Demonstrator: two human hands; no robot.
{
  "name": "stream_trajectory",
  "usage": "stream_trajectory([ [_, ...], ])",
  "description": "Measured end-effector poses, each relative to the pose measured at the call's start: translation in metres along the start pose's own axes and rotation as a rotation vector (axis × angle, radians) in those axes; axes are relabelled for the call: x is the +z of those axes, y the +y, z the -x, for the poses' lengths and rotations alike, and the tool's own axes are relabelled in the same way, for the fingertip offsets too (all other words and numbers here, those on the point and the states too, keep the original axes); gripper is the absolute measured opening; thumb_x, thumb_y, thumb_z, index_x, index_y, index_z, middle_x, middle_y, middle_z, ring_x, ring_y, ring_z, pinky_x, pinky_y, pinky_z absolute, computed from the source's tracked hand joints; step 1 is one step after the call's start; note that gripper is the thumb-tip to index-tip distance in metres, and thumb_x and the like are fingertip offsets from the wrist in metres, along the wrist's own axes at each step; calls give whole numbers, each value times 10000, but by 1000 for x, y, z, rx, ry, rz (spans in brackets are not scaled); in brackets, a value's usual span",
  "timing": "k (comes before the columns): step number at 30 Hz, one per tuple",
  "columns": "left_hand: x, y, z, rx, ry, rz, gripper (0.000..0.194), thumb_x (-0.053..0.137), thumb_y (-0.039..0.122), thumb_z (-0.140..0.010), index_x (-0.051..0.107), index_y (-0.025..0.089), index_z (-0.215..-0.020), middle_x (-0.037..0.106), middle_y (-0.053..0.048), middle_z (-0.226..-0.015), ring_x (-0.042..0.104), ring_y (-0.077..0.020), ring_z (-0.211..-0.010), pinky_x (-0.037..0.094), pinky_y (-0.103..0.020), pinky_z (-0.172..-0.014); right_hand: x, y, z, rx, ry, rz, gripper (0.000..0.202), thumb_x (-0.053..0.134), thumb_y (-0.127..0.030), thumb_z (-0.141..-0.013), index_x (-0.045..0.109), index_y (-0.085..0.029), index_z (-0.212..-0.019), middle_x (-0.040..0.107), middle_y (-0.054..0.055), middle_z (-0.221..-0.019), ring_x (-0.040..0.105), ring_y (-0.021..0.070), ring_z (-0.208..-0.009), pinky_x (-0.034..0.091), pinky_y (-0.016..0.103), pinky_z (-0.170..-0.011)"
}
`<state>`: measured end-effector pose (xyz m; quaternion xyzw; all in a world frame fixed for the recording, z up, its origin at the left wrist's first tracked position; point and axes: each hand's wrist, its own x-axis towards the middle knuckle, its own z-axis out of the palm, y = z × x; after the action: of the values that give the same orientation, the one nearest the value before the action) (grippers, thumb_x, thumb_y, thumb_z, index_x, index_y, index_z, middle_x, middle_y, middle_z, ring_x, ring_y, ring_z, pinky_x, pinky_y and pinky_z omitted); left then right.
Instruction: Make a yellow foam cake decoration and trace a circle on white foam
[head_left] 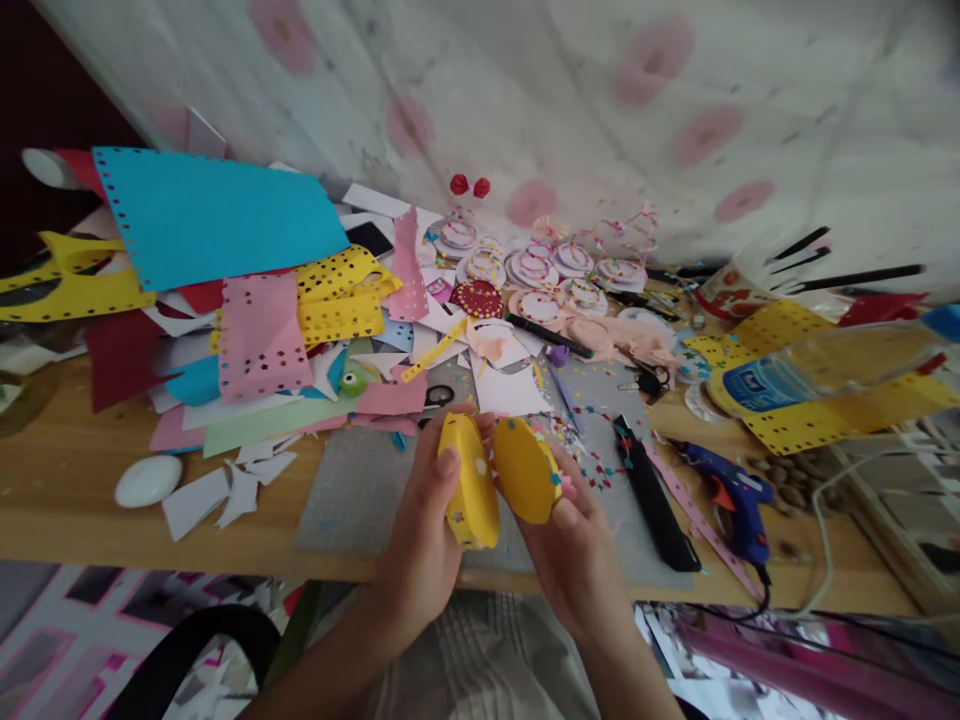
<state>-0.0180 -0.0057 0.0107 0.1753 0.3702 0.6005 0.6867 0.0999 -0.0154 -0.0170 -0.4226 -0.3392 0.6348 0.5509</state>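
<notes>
Above the front of the grey cutting mat [341, 500], my left hand [424, 530] is closed around a round yellow paper box [469, 485] with a thin side wall, tilted on edge. My right hand [574, 550] grips a yellow paper disc [523, 475], which has small stars and a pink trim along its edge. The two yellow pieces stand close side by side; whether they are joined I cannot tell. Just beyond them lie white paper scraps [506, 388] and a loose string of coloured stars [600, 465].
Right of the mat are a black utility knife [656, 500], a blue glue gun [731, 490] with its cord, and a plastic bottle [825, 365] on its side. Coloured paper sheets [225, 225] pile up at left. Several decorated paper rounds [536, 265] stand at the back.
</notes>
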Motion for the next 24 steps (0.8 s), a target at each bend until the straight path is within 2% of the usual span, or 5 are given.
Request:
stream_trajectory([
  [4,-1,-1,2,29,-55,-5,481,618,553,-808,541,263,-1183,603,-47,-1262,529,-274,-1227,462,-382,-979,2,-3,0,9,33,33,492,735,-441,-735,605,-321,-1193,552,43,-1385,412,284,-1357,333,518,-1121],
  [7,-2,-2,3,32,-72,-8,491,633,556,-805,532,268,-1190,589,-47,-1277,513,-269,-1243,451,-377,-993,2,-2,0,6,7,19,527,752,-459,-716,599,-327,-1202,564,41,-1372,450,290,-1328,367,528,-1095],
  [13,-4,-1,1,29,-113,-9,486,649,541,-807,523,274,-1193,569,-46,-1283,515,-258,-1225,462,-362,-966,4,-2,2,-5,-89,-20,537,754,-386,-752,571,-336,-1254,521,24,-1418,480,252,-1308,406,458,-1085],
  [18,1,1,2,38,-102,-56,506,658,563,-792,533,268,-1183,571,-50,-1249,534,-240,-1171,461,-336,-933,3,-2,2,-56,-112,-3,553,768,-349,-754,569,-344,-1269,518,16,-1422,496,222,-1294,452,383,-1057],
  [24,2,0,1,46,-118,-62,521,663,584,-774,544,267,-1169,582,-48,-1193,561,-218,-1089,488,-298,-842,0,-1,1,-123,-105,91,570,776,-330,-748,565,-363,-1276,522,17,-1412,459,237,-1322,403,424,-1099],
])
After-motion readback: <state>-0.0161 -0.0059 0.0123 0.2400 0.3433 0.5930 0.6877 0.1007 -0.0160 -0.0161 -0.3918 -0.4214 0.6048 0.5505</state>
